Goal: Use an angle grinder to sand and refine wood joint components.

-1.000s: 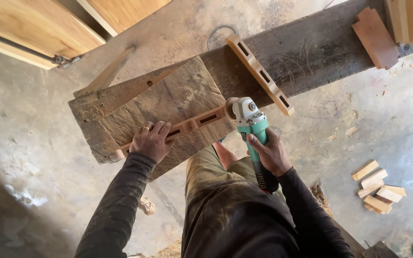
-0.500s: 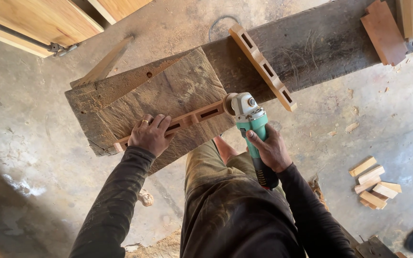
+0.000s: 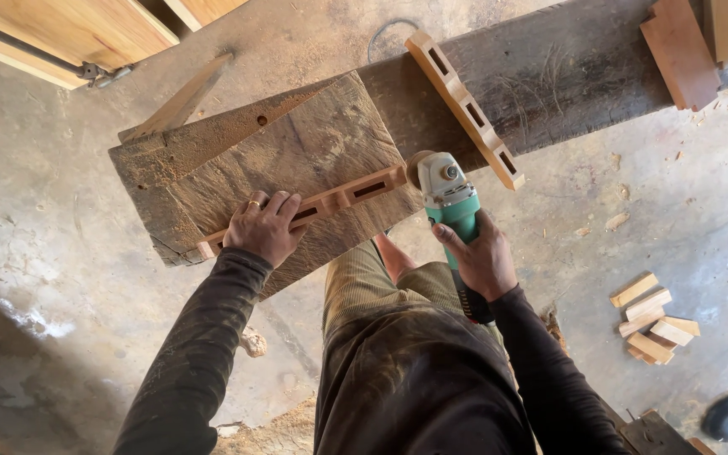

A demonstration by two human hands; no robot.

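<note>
While your left hand point(image 3: 264, 226) presses flat on the slotted wooden rail point(image 3: 313, 206), your right hand point(image 3: 484, 259) is wrapped tight around the body of the green angle grinder point(image 3: 452, 206), whose disc meets the right-hand end of that rail. The rail lies across the rough wooden block point(image 3: 271, 164), running from lower left to upper right, with its worked end at the block's right edge.

To do this step well, keep the left palm bearing straight down so the rail cannot skate on the dusty block, and keep those fingers well back from the disc. Hold the grinder steady, let the disc touch lightly, and sweep evenly rather than digging into one spot, I judge. Your knee sits just below the tool, so mind where the disc would run if it kicked.

Counted: one grinder; two slotted rails, the one under your hand and a second slotted rail point(image 3: 465, 108) lying on the dark plank point(image 3: 566, 72) behind. I can see two clear slots in the held rail beside your fingers and three in the second one. One reddish board point(image 3: 677, 50) rests at the plank's far right. A pile of short offcuts point(image 3: 655, 324) lies on the concrete floor point(image 3: 52, 219) to your right, about six pieces, though the stack hides some.
</note>
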